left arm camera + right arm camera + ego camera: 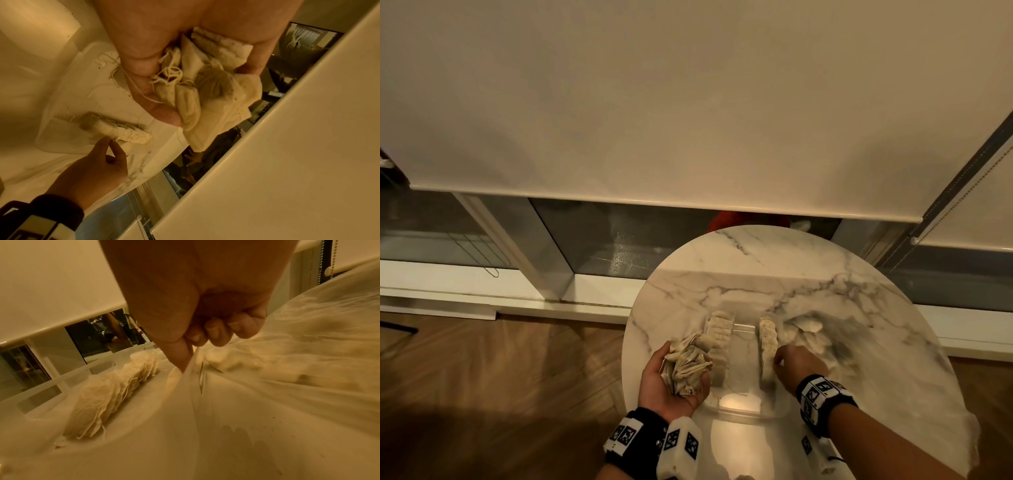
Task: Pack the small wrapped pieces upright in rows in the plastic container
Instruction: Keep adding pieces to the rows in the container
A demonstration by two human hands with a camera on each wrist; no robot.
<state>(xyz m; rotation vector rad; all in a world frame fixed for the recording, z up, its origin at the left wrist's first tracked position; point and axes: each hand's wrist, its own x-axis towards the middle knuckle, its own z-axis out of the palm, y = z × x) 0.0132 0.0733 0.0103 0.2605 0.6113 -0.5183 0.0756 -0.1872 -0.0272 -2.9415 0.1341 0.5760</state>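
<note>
Container (pixel 744 404) with two upright rows (pixel 719 337)

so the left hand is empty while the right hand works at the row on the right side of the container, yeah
Not empty: the head view shows the left hand cupping a bunch of tea bags. The rest holds: the right hand is at the right-side row in the container.

Round marble table (pixel 825 281), wood floor (pixel 500 359), cream roller blind (pixel 688 102), warm light.
</note>
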